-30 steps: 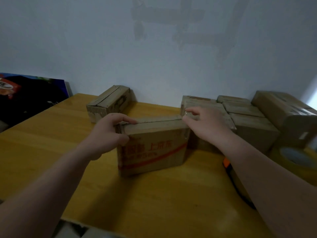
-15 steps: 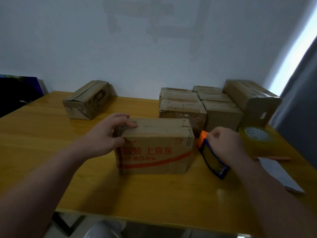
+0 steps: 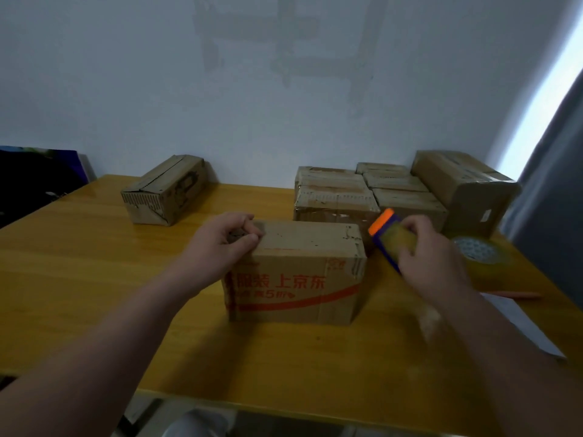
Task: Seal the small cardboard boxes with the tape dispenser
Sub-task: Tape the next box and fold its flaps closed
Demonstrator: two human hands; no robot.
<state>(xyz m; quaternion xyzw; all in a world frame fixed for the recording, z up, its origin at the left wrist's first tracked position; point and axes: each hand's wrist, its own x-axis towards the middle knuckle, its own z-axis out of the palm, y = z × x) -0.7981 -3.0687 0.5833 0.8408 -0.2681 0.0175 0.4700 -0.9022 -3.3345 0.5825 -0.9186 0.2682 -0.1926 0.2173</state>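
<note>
A: Sitting where, the printed box (image 3: pixel 296 279)?

B: It is sitting in the middle of the yellow table (image 3: pixel 94 279), red lettering facing the person, top flaps lying closed.

A: And the hands?

B: The left hand (image 3: pixel 227 244) is curling its fingers over the box's top left corner, gripping it. The right hand (image 3: pixel 432 260) is clutching the tape dispenser (image 3: pixel 389 238), blue with an orange tip, just beside the top right corner; whether it is touching, I cannot tell.

A: Anything else?

B: A cluster of boxes (image 3: pixel 334 197) is standing behind, a lone box (image 3: pixel 164 190) back left, a tape roll (image 3: pixel 479 250) lying right.
</note>
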